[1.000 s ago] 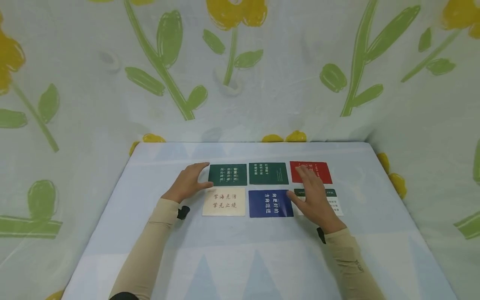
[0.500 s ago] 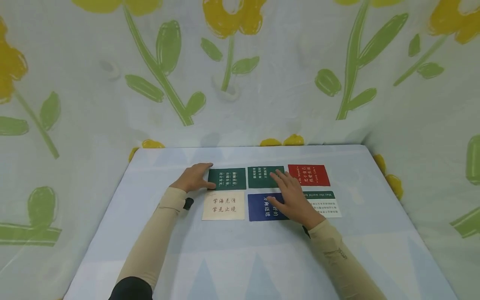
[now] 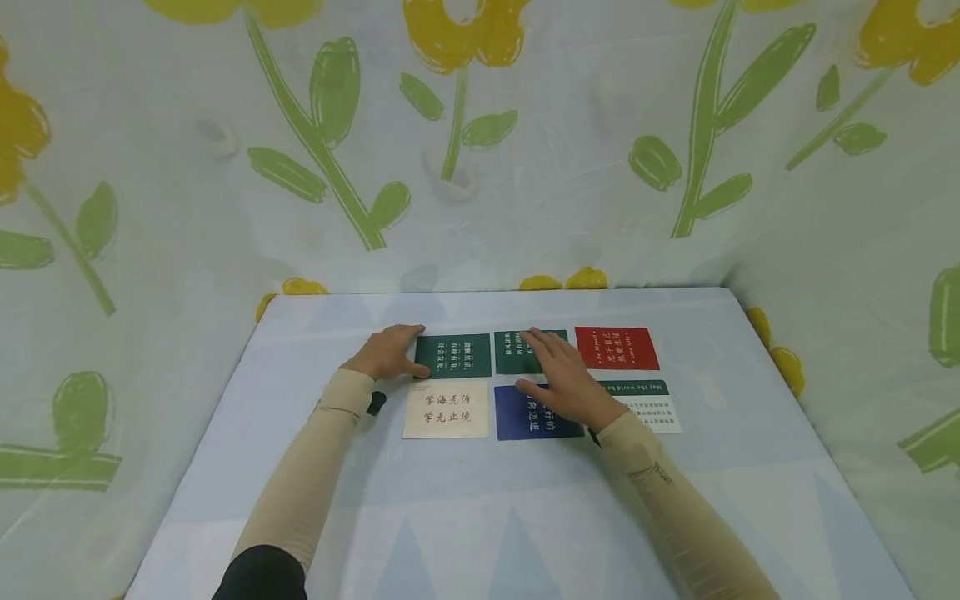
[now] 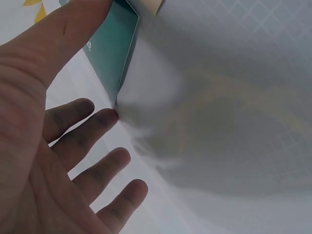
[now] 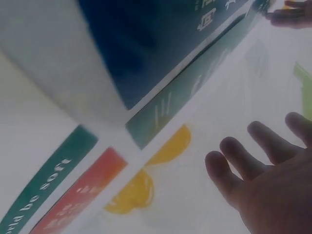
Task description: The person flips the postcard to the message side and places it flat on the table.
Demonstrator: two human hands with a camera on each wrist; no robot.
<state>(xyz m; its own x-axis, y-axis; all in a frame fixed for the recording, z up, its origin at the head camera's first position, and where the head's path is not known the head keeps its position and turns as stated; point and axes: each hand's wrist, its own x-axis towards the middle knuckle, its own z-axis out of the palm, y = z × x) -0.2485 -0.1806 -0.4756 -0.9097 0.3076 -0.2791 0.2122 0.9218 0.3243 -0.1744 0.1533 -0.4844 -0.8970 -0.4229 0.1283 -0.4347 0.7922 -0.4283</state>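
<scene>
Cards printed with Chinese writing lie flat in two rows of three. In the head view, my left hand point(image 3: 382, 354) is at the left edge of the far-left green card point(image 3: 453, 357). Its thumb reaches over that card's near corner, and a fingertip is by the far corner. My right hand point(image 3: 573, 387), fingers spread, is over the middle green card point(image 3: 512, 354) and the blue card point(image 3: 517, 417), partly covering both. Whether it touches them I cannot tell. In the right wrist view its fingers point(image 5: 219, 165) hold nothing.
A cream card point(image 3: 446, 410) lies nearest on the left. Rightmost are a red card point(image 3: 617, 347) and a white card with a green band point(image 3: 654, 412). The white table point(image 3: 420, 517) meets a flower-printed backdrop point(image 3: 555, 200) behind and at both sides.
My right hand has moved left, from over the red and white cards to over the middle green and blue ones. The left hand has stayed almost still by the left green card.
</scene>
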